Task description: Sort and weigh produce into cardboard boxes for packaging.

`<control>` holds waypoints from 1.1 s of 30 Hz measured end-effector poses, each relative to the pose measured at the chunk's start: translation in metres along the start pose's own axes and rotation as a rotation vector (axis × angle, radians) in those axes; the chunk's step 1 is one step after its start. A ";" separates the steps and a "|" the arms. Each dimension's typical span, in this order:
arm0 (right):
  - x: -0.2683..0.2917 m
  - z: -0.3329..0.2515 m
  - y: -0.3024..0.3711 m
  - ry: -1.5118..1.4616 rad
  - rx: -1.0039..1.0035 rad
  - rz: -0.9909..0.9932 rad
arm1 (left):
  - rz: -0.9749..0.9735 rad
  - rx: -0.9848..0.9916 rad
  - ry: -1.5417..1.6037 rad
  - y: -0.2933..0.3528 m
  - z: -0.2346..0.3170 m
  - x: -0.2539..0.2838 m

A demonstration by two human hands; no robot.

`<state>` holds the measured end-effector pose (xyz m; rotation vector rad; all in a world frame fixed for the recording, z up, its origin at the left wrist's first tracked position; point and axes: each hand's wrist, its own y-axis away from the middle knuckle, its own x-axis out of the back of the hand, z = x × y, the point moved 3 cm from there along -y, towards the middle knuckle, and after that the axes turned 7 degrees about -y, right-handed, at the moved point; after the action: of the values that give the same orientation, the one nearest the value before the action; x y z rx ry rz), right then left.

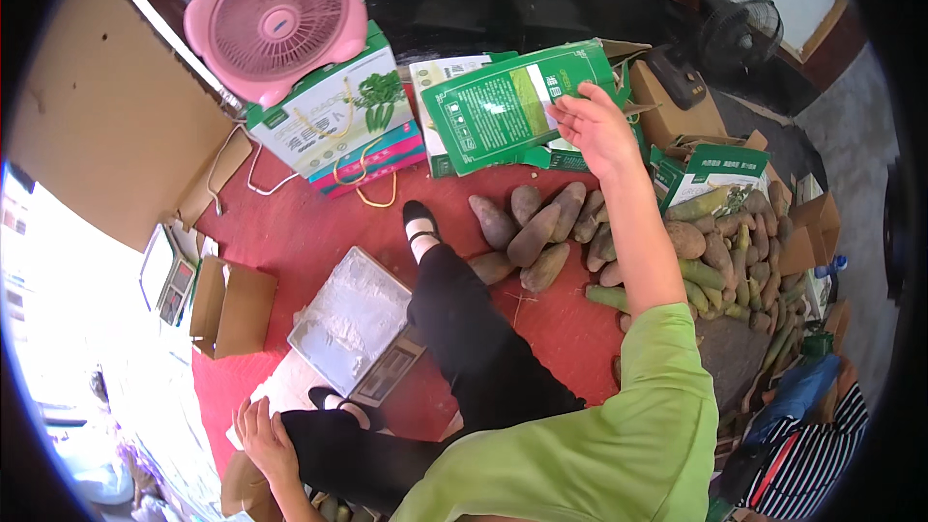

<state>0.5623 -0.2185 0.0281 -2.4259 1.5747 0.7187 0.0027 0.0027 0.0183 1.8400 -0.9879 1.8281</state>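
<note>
My right hand reaches forward, fingers apart and slightly bent, in front of the printed face of a green cardboard box. I cannot tell whether the fingertips touch it; the hand does not wrap round it. At the lower left my left hand lies by my bent left knee with its fingers stretched out, holding nothing. Between my feet stands a bench scale with a plastic-covered platform. Several brown oblong root-like vegetables lie on the red floor, below the green box and left of my right forearm.
A larger pile of brown and green produce spreads to the right. A pink fan stands on a white-and-green gift box at the far left. A black fan stands far right. An open brown carton sits left of the scale.
</note>
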 end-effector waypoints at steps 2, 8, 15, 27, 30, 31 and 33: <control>-0.018 -0.004 0.024 0.007 -0.009 -0.039 | 0.011 0.015 0.013 0.000 -0.002 0.003; -0.079 -0.013 0.099 0.172 -0.052 -0.291 | 0.219 0.011 0.248 -0.015 -0.003 0.009; -0.148 0.007 0.157 0.189 0.011 -0.594 | 0.371 0.079 0.582 -0.051 0.008 0.020; -0.221 0.183 0.168 0.634 0.608 -1.029 | 0.620 0.341 0.456 -0.023 -0.049 -0.010; -0.211 0.236 0.149 0.736 0.502 -1.068 | 0.727 0.332 0.400 -0.021 -0.038 0.005; -0.206 0.248 0.144 0.859 0.463 -1.079 | 0.725 0.300 0.316 -0.022 -0.037 0.008; -0.192 0.261 0.130 1.097 0.419 -1.023 | 0.634 0.251 0.235 -0.024 -0.035 0.006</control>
<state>0.3030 -0.0178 -0.0923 -2.7956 0.2595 -1.1110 -0.0066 0.0419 0.0330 1.4784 -1.4125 2.5673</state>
